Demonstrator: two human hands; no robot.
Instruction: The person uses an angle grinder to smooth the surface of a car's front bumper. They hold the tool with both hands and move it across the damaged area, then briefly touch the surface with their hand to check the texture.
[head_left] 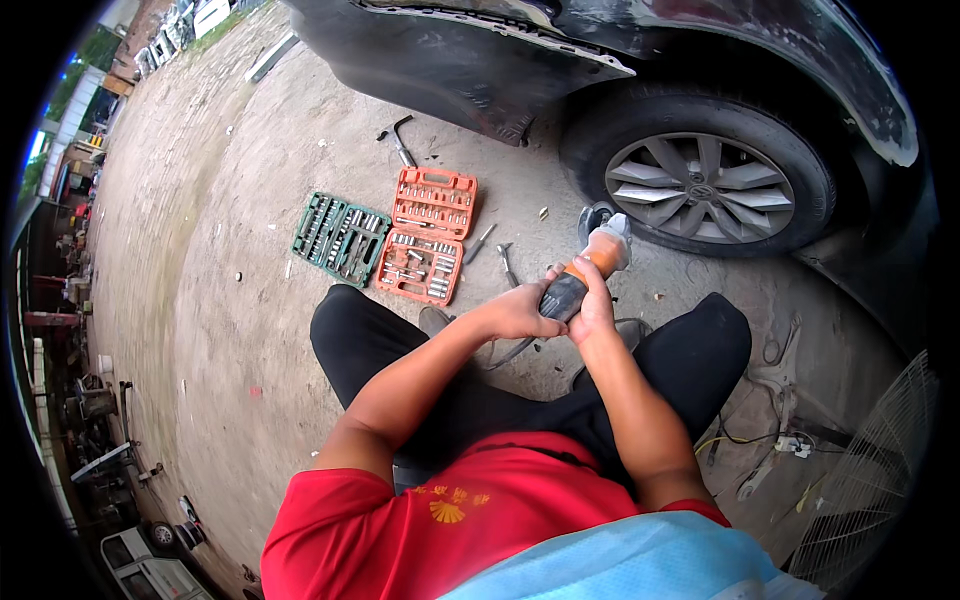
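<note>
An orange and black angle grinder (pixel 600 250) is held out over the ground in front of my knees. My left hand (pixel 517 312) is closed around the dark rear end of its body. Further forward, my right hand (pixel 594 300) wraps the body from the right, close to the orange part. The grinder's metal head points away from me, towards the car wheel (pixel 697 185); I cannot tell if it touches the tire. A cord (pixel 512 352) trails below the grinder's rear end.
An orange socket set case (pixel 434 205) and a green one (pixel 315 272) lie open at left. Around them are a hammer (pixel 402 143), a dark-handled tool (pixel 478 244) and a wrench-like tool (pixel 507 262). A dark car body (pixel 440 75) rises ahead. A wire fan guard (pixel 870 470) stands at right.
</note>
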